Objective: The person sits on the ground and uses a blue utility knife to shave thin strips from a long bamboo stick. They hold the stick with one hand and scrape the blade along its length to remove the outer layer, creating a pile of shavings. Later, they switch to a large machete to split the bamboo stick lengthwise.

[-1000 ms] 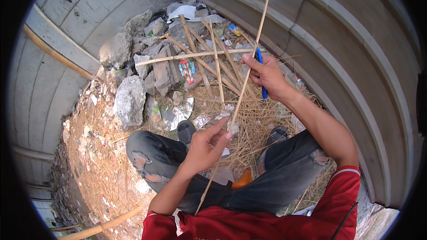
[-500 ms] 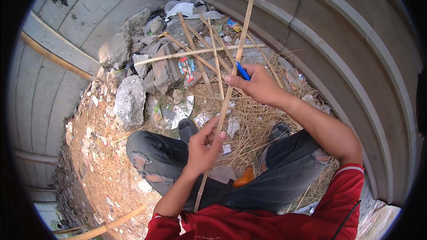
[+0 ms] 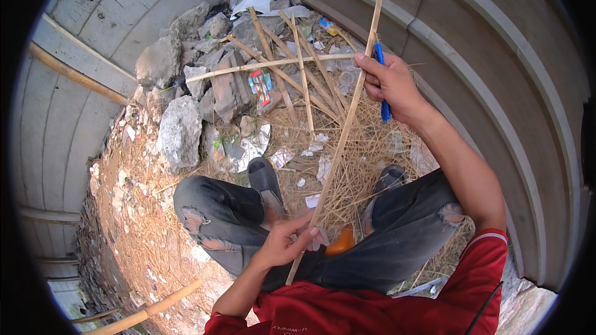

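A long, thin bamboo strip (image 3: pixel 345 131) slants from my lap up past the top edge of the view. My left hand (image 3: pixel 287 242) pinches it near its lower end, above my thighs. Farther up, my right hand (image 3: pixel 390 84) is closed with a blue box-cutter-like tool (image 3: pixel 380 77) in its grip, and its thumb and fingers touch the strip beside the tool. The tool's blade does not show. An orange object (image 3: pixel 341 243) sits between my legs, partly covered; its kind I cannot make out.
Several bamboo strips (image 3: pixel 271 65) lie crossed in front of me. Broken rocks (image 3: pixel 180 131) and litter are heaped at the left and back. Straw-like shavings (image 3: pixel 360 155) cover the ground between my feet. Corrugated metal (image 3: pixel 496 87) rises close on the right, pale panels (image 3: pixel 43 130) on the left.
My right hand has moved up and right along the strip with the blue tool. My left hand has dropped closer to my lap, and the strip's upper part has shifted right.
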`<state>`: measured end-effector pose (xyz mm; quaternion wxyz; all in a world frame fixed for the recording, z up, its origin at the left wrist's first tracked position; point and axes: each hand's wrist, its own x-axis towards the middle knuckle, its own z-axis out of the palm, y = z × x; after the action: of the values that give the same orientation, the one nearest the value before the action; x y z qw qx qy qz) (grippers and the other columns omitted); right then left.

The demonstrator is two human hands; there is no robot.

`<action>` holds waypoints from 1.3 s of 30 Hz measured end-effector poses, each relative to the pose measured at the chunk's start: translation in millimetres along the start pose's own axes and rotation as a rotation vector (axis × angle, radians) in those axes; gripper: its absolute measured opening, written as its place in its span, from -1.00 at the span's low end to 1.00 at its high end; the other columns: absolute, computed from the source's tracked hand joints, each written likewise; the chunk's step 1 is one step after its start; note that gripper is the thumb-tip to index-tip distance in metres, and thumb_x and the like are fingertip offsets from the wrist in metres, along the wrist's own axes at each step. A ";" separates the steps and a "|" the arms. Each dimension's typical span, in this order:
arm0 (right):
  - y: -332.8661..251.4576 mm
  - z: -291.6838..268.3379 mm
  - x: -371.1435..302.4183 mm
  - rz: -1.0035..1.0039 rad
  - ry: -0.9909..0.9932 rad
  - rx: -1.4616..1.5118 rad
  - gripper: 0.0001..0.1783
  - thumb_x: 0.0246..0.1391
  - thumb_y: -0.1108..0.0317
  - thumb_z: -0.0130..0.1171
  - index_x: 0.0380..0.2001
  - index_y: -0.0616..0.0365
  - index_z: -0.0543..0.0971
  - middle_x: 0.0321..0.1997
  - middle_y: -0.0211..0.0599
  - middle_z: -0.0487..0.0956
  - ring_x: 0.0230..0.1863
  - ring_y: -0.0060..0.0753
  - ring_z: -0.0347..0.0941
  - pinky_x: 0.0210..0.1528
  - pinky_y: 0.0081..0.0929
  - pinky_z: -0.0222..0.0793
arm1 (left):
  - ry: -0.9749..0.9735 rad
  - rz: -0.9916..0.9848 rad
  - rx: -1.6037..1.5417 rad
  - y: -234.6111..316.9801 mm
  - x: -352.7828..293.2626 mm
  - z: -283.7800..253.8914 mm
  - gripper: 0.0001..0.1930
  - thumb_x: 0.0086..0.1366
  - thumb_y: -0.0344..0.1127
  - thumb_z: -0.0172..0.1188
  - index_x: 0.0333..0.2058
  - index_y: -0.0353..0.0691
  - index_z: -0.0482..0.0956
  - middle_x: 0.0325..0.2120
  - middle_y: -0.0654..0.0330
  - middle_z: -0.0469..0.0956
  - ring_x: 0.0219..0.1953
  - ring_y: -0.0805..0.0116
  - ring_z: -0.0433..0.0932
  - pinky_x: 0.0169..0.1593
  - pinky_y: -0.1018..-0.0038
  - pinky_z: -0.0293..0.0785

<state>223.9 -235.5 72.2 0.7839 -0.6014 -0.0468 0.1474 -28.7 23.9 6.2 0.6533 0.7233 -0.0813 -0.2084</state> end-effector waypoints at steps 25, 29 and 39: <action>3.0 54.4 -42.0 -0.249 -0.242 -0.977 -0.58 0.21 0.03 0.21 -0.22 0.24 0.54 -0.52 -0.13 0.55 -0.49 -0.10 0.50 -0.38 -0.19 0.37 | 0.274 0.033 -0.390 -19.1 11.9 29.6 -0.54 0.55 -0.30 -0.02 0.33 -0.35 0.31 -0.64 0.46 0.29 -0.64 0.73 0.19 -0.55 0.66 0.07; 16.7 70.3 -76.0 -0.187 -0.491 -1.144 -0.54 0.28 -0.02 0.08 -0.25 0.26 0.52 -0.44 0.16 0.60 -0.35 0.31 0.56 -0.27 0.12 0.42 | 0.371 -0.008 -0.383 9.8 25.6 18.9 -0.61 0.55 -0.30 -0.02 0.24 -0.34 0.41 -0.67 0.49 0.26 -0.67 0.74 0.16 -0.57 0.66 0.03; 48.5 79.3 -73.5 -0.227 -0.540 -1.252 -0.51 0.37 -0.05 -0.02 -0.17 0.25 0.51 -0.56 0.18 0.55 -0.42 0.36 0.54 -0.32 0.19 0.41 | 0.426 -0.081 -0.235 13.7 32.4 7.6 -0.71 0.54 -0.30 0.00 0.08 -0.33 0.53 -0.69 0.50 0.23 -0.69 0.73 0.16 -0.60 0.61 0.03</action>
<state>125.6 -171.7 55.1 0.2607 -0.8742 -0.3794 0.1542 -0.6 2.5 12.9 0.7263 0.6728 0.1120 -0.0852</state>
